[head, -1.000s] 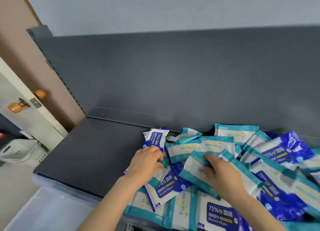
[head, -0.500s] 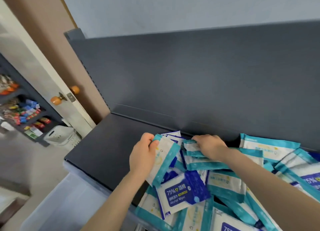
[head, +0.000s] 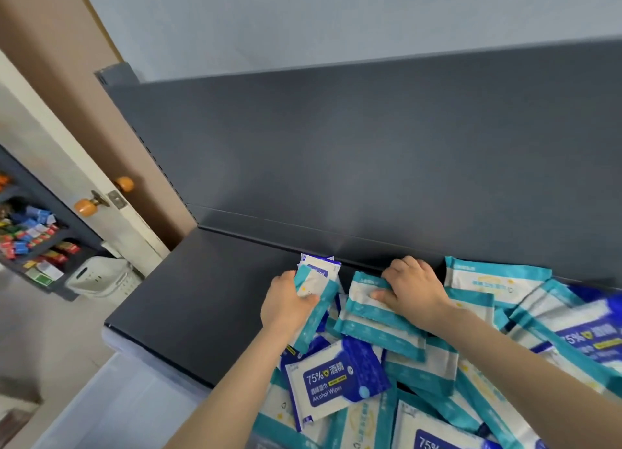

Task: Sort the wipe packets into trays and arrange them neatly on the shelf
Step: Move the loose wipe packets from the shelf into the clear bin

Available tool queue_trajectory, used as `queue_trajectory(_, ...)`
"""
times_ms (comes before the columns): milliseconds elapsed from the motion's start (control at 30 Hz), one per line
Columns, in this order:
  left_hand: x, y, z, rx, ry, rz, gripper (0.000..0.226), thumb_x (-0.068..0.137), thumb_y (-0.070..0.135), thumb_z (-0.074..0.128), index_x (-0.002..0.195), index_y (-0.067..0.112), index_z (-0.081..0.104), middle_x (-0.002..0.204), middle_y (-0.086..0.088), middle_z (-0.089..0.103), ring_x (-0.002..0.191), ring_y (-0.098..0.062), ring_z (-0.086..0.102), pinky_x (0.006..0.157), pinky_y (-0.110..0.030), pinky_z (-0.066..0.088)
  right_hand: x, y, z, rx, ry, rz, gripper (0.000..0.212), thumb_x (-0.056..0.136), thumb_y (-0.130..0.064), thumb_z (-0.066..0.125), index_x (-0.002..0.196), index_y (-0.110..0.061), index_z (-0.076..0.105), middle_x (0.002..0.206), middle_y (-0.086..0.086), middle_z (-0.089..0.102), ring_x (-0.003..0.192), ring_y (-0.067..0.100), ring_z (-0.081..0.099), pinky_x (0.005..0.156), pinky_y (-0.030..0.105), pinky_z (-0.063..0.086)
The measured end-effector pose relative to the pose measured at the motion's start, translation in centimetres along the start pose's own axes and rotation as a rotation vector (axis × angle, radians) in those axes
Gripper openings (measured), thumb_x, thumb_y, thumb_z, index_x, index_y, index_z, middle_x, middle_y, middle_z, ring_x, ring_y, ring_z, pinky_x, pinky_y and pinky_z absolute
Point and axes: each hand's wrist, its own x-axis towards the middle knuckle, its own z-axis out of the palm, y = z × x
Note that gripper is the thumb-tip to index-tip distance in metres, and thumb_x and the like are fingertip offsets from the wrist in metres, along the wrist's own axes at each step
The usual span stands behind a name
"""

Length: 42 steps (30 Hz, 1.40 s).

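Your left hand (head: 286,309) holds a teal packet (head: 315,290) in its grip, long axis pointing at the shelf (head: 202,297) back; your right hand (head: 414,292) pinches a second teal packet (head: 373,325).

Dark grey shelf (head: 208,300), bare on its left half, with teal and blue wipe packets (head: 380,320) heaped across the right.

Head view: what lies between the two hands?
In the head view: the packet stack gripped by the left hand, then the teal packet held by the right hand.
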Motion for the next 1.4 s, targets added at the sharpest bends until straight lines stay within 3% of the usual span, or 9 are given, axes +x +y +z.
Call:
queue_trajectory(100, -0.8, 0.3, -0.4, 0.010, 0.057, 0.047, 0.037, 0.080, 0.039, 0.069, 0.108, 0.022, 0.051, 0.106, 0.004, 0.054, 0.087, -0.013, 0.058, 0.071, -0.034, 0.053, -0.9, -0.2, -0.6, 0.067, 0.059, 0.025, 0.055, 0.089, -0.064, 0.036, 0.121, -0.022, 0.051, 0.120, -0.004, 0.058, 0.116, 0.016, 0.049, 0.101, 0.030, 0.031)
queue_trajectory(367, -4.8, -2.0, -2.7, -0.116, 0.169, 0.013, 0.030, 0.085, 0.046, 0.063, 0.096, 0.026, 0.042, 0.090, 0.014, 0.055, 0.081, -0.010, 0.058, 0.070, -0.038, 0.054, -2.5, -3.6, -4.6, 0.196, 0.303, 0.062, 0.048, 0.087, -0.064, 0.041, 0.106, -0.021, 0.050, 0.089, -0.005, 0.065, 0.085, 0.019, 0.061, 0.069, 0.030, 0.035)
queue_trajectory(500, -8.4, -4.6, -5.2, -0.291, 0.220, -0.023, 0.025, 0.080, 0.041, 0.070, 0.085, 0.028, 0.048, 0.080, 0.012, 0.060, 0.071, -0.004, 0.059, 0.064, -0.034, 0.053, -3.5, -6.6, -5.7, 0.371, 0.263, 0.098, 0.044, 0.082, -0.068, 0.047, 0.100, -0.028, 0.047, 0.076, -0.011, 0.056, 0.069, 0.013, 0.053, 0.057, 0.029, 0.037)
queue_trajectory(633, -11.1, -8.3, -7.3, -0.364, 0.288, -0.075, 0.024, 0.079, 0.035, 0.073, 0.083, 0.025, 0.051, 0.076, 0.009, 0.061, 0.068, -0.005, 0.058, 0.055, -0.022, 0.043, -3.5, -10.6, -5.4, 0.486, 0.185, 0.050, 0.039, 0.079, -0.068, 0.053, 0.089, -0.031, 0.043, 0.073, -0.013, 0.055, 0.065, 0.009, 0.049, 0.050, 0.025, 0.032)
queue_trajectory(800, -13.6, -14.1, -8.9, -0.405, 0.392, -0.241, 0.023, 0.081, 0.036, 0.071, 0.091, 0.023, 0.054, 0.083, 0.007, 0.061, 0.074, -0.008, 0.058, 0.058, -0.024, 0.042, -3.2, -16.5, -4.2, 0.599, 0.099, -0.020, 0.040, 0.076, -0.065, 0.059, 0.084, -0.028, 0.047, 0.071, -0.010, 0.057, 0.069, 0.011, 0.055, 0.054, 0.029, 0.038)
queue_trajectory(933, -15.9, -19.4, -9.7, -0.426, 0.488, -0.404, 0.020, 0.081, 0.037, 0.071, 0.085, 0.026, 0.055, 0.077, 0.006, 0.064, 0.071, -0.011, 0.059, 0.060, -0.029, 0.043, -3.2, -21.5, -3.3, 0.647, 0.011, -0.130, 0.040, 0.077, -0.061, 0.061, 0.082, -0.025, 0.044, 0.070, -0.005, 0.058, 0.067, 0.013, 0.054, 0.058, 0.032, 0.042)
queue_trajectory(1033, -17.6, -23.3, -10.1, -0.453, 0.555, -0.523, 0.020, 0.079, 0.040, 0.072, 0.086, 0.028, 0.057, 0.075, 0.006, 0.065, 0.072, -0.015, 0.061, 0.066, -0.036, 0.049, -3.7, -25.6, -2.2, 0.647, -0.093, -0.225, 0.038, 0.080, -0.058, 0.061, 0.084, -0.026, 0.042, 0.070, -0.008, 0.054, 0.067, 0.010, 0.051, 0.054, 0.026, 0.035)
queue_trajectory(1200, -18.7, -28.1, -10.8, -0.388, 0.579, -0.625, 0.024, 0.080, 0.041, 0.070, 0.096, 0.031, 0.055, 0.081, 0.011, 0.062, 0.073, -0.015, 0.058, 0.062, -0.029, 0.044, -4.2, -31.6, 0.2, 0.631, -0.233, -0.367, 0.036, 0.084, -0.056, 0.057, 0.091, -0.025, 0.040, 0.079, -0.009, 0.057, 0.068, 0.010, 0.054, 0.050, 0.021, 0.033)
queue_trajectory(1400, -18.5, -32.2, -11.6, -0.370, 0.541, -0.654, 0.022, 0.082, 0.036, 0.070, 0.095, 0.026, 0.056, 0.076, 0.013, 0.058, 0.069, -0.010, 0.057, 0.056, -0.027, 0.042, -4.5, -37.4, 3.2, 0.652, -0.373, -0.366, 0.027, 0.088, -0.046, 0.058, 0.095, -0.022, 0.047, 0.091, -0.006, 0.061, 0.081, 0.012, 0.060, 0.070, 0.030, 0.050)
